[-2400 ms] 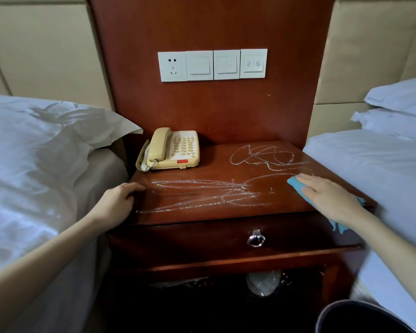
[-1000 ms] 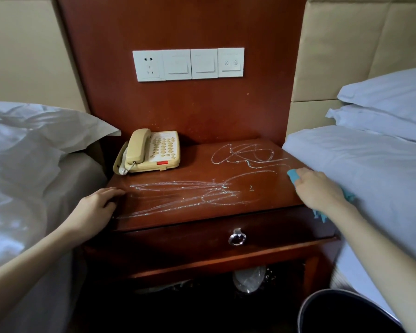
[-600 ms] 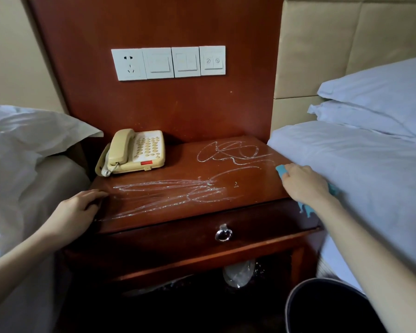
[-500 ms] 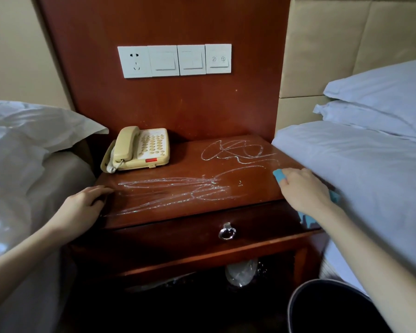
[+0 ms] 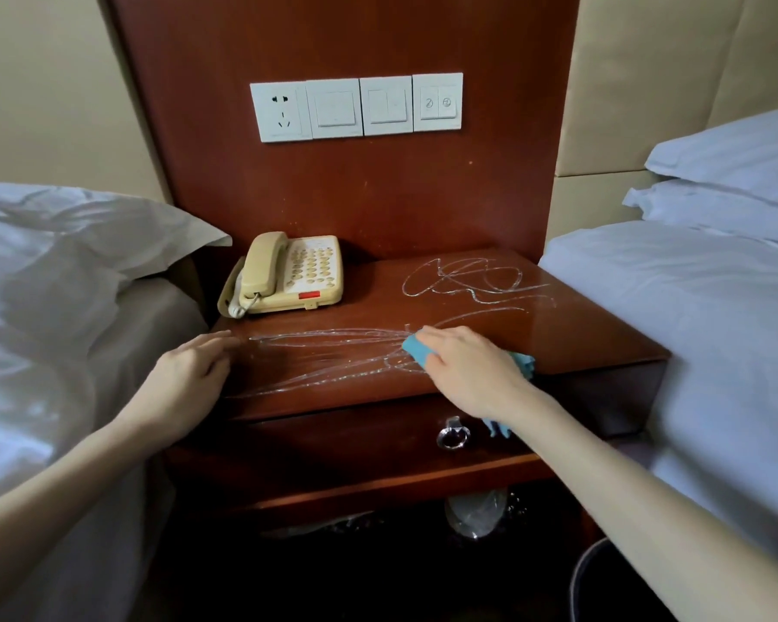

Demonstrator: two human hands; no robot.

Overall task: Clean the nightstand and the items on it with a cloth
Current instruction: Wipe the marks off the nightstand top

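Your right hand (image 5: 472,374), moved in from right edge, is pressing blue fabric cloth (image 5: 416,350) flat-fingered at middle of dark red wooden nightstand (image 5: 580,334). White streaks (image 5: 324,347) are stretching leftward, toward your relaxed left hand (image 5: 189,374).

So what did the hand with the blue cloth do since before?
The right hand slid the blue cloth leftward from the right edge of the nightstand to its middle, onto the white scribbles. The left hand stays on the left corner; the phone hasn't moved.
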